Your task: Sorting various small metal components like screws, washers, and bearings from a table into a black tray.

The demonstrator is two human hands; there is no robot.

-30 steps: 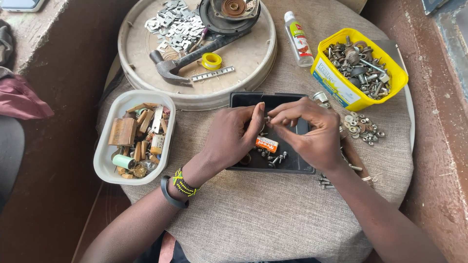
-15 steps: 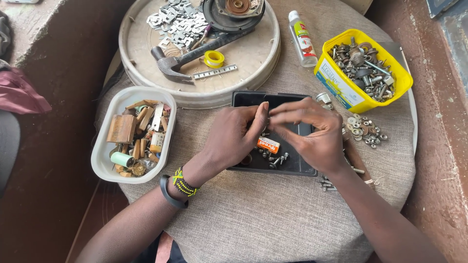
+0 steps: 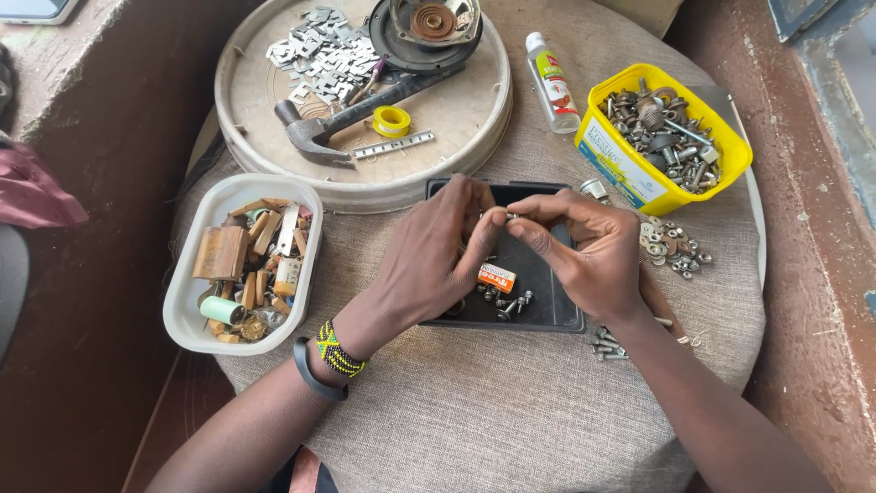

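Observation:
My left hand (image 3: 438, 260) and my right hand (image 3: 589, 251) meet over a shallow black tray (image 3: 552, 310) at the table's centre. Their fingertips pinch one small metal part (image 3: 511, 216) between them; it is too small to tell its kind. Below the fingers, in the tray, lie a small orange-and-white box (image 3: 497, 277) and a few loose screws (image 3: 506, 301). My left wrist carries a black band and a beaded bracelet.
A yellow tub (image 3: 602, 151) of bolts stands at the right, loose washers (image 3: 671, 246) beside it. A white tub (image 3: 187, 315) of brown parts sits left. Behind, a round tray (image 3: 456, 137) holds a hammer (image 3: 347, 119), yellow tape roll, metal plates and a motor part. A small bottle (image 3: 552, 82) lies near it.
Both hands stayed over the black tray, with the fingertips shifting slightly on the small part. The camera view moved a little.

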